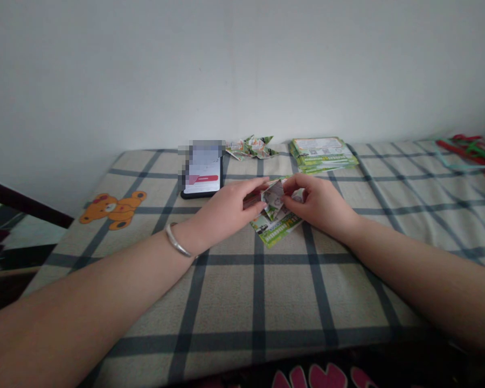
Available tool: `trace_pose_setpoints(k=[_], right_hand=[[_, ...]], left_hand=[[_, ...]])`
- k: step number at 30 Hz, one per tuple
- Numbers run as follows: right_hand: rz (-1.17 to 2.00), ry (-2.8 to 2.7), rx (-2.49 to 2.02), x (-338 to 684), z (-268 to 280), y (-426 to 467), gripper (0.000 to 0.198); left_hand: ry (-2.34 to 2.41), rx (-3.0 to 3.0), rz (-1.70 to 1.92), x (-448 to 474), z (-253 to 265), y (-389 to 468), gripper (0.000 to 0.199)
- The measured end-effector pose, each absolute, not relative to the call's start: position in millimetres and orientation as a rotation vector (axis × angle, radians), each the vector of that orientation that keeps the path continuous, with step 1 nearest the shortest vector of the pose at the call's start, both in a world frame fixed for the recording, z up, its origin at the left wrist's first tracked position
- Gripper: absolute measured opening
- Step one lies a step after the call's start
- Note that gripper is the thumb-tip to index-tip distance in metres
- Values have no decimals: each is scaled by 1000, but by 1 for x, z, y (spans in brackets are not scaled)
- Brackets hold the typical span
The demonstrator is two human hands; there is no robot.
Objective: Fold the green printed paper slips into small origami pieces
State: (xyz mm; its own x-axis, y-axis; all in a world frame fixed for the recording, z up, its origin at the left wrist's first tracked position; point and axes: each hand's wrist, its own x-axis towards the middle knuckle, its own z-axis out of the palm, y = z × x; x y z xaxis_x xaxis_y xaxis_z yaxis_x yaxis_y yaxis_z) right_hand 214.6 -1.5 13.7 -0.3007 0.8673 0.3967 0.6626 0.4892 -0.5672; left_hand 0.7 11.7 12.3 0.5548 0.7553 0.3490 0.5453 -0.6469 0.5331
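Note:
Between my two hands is a small folded paper [273, 195], printed in grey and green, tilted up off the table. My left hand [236, 203], with a silver bangle [177, 241] at the wrist, pinches its left side between thumb and fingers. From the other side, my right hand [317, 200] pinches its right edge with thumb and forefinger. Beneath both hands a green and white printed leaflet [271, 235] lies flat on the checked cloth, partly covered by the fingers.
A phone [204, 172] with a lit screen lies behind my left hand. Folded paper pieces [254, 147] and a stack of leaflets [323, 153] rest near the wall. Red and green items [471, 151] lie far right. A bear picture [113, 210] is on the tablecloth [222, 302].

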Motion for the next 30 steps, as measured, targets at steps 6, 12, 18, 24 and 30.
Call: trace_pose_setpoints(k=[6, 12, 18, 24, 30], right_hand=[[230, -2113, -1278, 213, 14, -3, 5], [109, -2165, -1317, 212, 17, -8, 8], [12, -2165, -1322, 210, 19, -11, 14], [-39, -2220, -1345, 212, 17, -12, 7], [132, -2329, -1209, 215, 14, -9, 10]], left_hand=[[1043, 2516, 787, 2, 13, 10, 40], [1005, 2600, 778, 2, 12, 9, 34], [1046, 2572, 752, 2, 14, 10, 25], [1094, 2561, 784, 2, 12, 10, 33], [1189, 2494, 843, 2, 12, 9, 27]])
